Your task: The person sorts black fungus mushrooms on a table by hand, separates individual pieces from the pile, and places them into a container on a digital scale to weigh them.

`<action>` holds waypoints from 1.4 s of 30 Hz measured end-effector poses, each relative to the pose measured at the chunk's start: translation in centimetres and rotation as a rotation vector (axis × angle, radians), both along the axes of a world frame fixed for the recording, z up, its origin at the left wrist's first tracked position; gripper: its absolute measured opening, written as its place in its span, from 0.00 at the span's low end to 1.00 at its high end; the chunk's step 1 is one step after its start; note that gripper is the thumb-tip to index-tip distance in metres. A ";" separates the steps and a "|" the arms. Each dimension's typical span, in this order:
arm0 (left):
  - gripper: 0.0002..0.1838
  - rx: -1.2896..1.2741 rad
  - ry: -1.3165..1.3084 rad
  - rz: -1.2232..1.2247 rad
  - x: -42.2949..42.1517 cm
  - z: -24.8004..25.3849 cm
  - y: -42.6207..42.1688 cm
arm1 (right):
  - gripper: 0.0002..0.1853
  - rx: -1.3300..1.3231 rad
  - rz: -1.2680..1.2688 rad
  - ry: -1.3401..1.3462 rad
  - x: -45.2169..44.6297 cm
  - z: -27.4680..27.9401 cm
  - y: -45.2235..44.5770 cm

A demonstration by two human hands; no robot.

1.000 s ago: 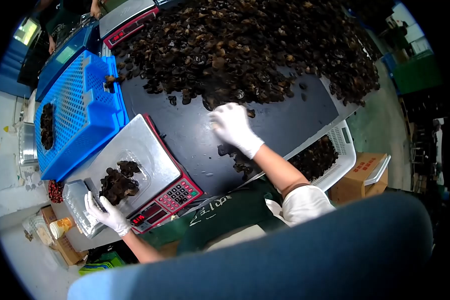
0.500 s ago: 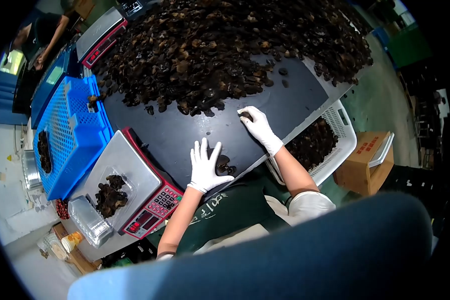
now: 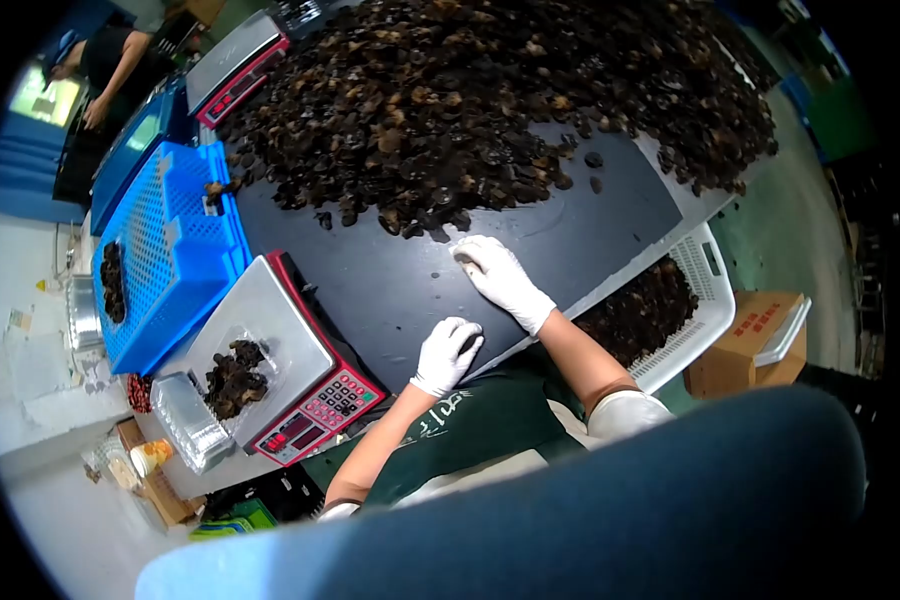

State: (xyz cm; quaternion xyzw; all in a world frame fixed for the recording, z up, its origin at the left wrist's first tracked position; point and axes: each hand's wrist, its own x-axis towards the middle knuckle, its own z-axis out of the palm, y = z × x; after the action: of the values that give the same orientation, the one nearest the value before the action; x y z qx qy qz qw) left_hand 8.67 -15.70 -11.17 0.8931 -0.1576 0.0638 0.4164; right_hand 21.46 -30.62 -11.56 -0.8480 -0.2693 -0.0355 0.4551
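Both hands wear white gloves over a dark grey tabletop (image 3: 365,270). My left hand (image 3: 448,356) is near the front edge, its fingers curled round dark mushroom pieces (image 3: 469,345) that peek out beside the thumb. Farther forward, my right hand (image 3: 502,282) has its fingertips pinched together close to the tabletop; whatever they hold is hidden. Just beyond it begins a large heap of dark, wood-ear-like mushrooms (image 3: 420,120). A few tiny dark bits lie between the two hands.
At left, a red-trimmed scale (image 3: 295,330) carries mushrooms (image 3: 236,378) on clear plastic, with clear trays (image 3: 183,425) alongside. Behind stand a blue crate (image 3: 160,250) and another scale (image 3: 235,65). A white basket (image 3: 715,300) of mushrooms and a carton (image 3: 745,340) are at right. Another person (image 3: 110,70) stands far left.
My left hand has gone from spread flat to curled around the mushroom pieces beside it. My right hand has shifted slightly left, fingers still closed. The camera view has shifted a little.
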 end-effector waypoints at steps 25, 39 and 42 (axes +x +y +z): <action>0.13 0.328 -0.209 0.883 -7.5 8.2 29.2 | 0.13 0.265 0.618 0.230 -4.6 10.4 21.7; 0.20 0.380 -0.094 0.852 -7.8 10.0 26.6 | 0.19 0.149 0.591 -0.141 -7.2 9.7 25.8; 0.22 0.347 -0.059 0.877 -8.7 11.5 27.0 | 0.15 0.243 0.411 -0.147 -4.6 10.0 23.0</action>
State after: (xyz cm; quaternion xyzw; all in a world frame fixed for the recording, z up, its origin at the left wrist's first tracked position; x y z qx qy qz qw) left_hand -0.01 11.30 0.35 0.9296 0.2144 0.2319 0.1901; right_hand 16.82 -7.57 -1.58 -0.7095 -0.4623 -0.0361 0.5306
